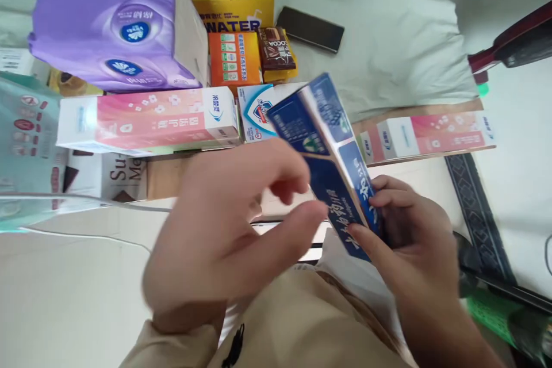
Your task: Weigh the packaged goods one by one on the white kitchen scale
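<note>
Here's the cloth-covered tabletop [388, 57], and on it a bulky purple tissue pack [107, 17], probably backing the long pink box [149, 118] lined up along its front. The left hand [237, 218], blurred, has thumb and fingers parted; touching cardboard? Can't tell! And the right hand [414, 224] pinches the blue toothpaste box [325, 178] low, tilted above the near edge, likely leaving its print readable; beyond, a phone [310, 29] lies flat

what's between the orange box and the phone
The brown cocoa packet lies between the orange box and the phone, as the head view shows.
</note>
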A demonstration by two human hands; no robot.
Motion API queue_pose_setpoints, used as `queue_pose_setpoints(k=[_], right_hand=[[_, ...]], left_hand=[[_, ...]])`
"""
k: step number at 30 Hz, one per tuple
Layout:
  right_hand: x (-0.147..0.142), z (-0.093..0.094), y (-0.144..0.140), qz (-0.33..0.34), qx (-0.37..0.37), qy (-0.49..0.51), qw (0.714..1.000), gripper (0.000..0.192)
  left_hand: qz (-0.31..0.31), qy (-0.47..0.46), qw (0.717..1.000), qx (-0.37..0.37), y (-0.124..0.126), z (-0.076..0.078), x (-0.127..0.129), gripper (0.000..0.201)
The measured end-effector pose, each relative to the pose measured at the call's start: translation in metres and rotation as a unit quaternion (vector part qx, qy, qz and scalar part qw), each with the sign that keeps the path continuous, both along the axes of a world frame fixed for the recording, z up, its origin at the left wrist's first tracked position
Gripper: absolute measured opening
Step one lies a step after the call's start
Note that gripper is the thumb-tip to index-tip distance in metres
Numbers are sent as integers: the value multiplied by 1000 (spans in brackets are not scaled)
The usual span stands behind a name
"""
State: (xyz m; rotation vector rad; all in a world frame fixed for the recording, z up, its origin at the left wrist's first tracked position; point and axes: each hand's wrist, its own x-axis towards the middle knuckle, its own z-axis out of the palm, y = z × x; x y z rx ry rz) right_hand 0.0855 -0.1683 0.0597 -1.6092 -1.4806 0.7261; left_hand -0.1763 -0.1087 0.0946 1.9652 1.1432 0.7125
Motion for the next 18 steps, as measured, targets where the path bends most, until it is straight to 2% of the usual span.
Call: queue_pose_setpoints(k=[1,2,4,8,10,13,16,18], right_hand=[[-2,-8,-5,-32,-6,58,998,26],[-5,-16,-8,-61,-8,99,993,26],[-9,-26,-11,-116,-5,129,985,28],[-15,-29,-5,-162,-4,89,983,31],[-20,-27,0,-160,11,46,986,29],[-29,-26,4,-117,68,15,991,24],[-34,-31,3,-53,119,81,988,35],[-34,-36,-1,-29,75,151,985,46]], left_hand=[[-51,3,998,-23,17,1,23,21],[-70,21,997,-39,31,1,42,25],[-70,57,992,-83,44,-3,68,32],[-5,39,991,-126,29,-16,90,46],[35,17,990,-135,21,-23,96,49],[87,-58,985,-139,22,-31,101,47],[89,-161,969,-164,31,-39,100,47],[82,-197,959,-188,37,-44,97,46]])
